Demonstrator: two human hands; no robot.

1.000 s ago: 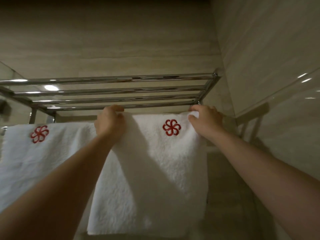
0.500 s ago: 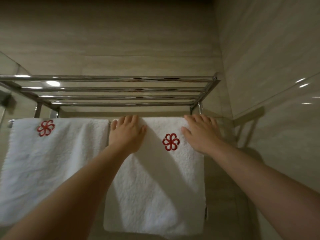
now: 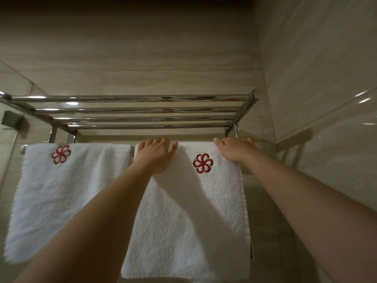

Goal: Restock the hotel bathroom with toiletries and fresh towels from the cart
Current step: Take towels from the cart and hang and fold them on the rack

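Note:
Two white towels with a red flower emblem hang side by side over a rail under a chrome rack (image 3: pixel 130 109). The right towel (image 3: pixel 189 221) hangs in front of me. My left hand (image 3: pixel 156 155) lies flat on its top left corner, fingers spread over the fold. My right hand (image 3: pixel 234 150) rests flat on its top right corner at the rail. Neither hand grips the cloth. The left towel (image 3: pixel 61 197) hangs untouched beside it, a small gap between the two.
The chrome rack's shelf of several bars juts from a beige tiled wall (image 3: pixel 142 58). A second tiled wall (image 3: pixel 316 78) meets it close on the right. A dark bracket (image 3: pixel 13 120) and glass panel edge stand at the far left.
Both hands went from pinching the right towel's top edge to lying flat on it. The towel now hangs lower and straighter over the rail.

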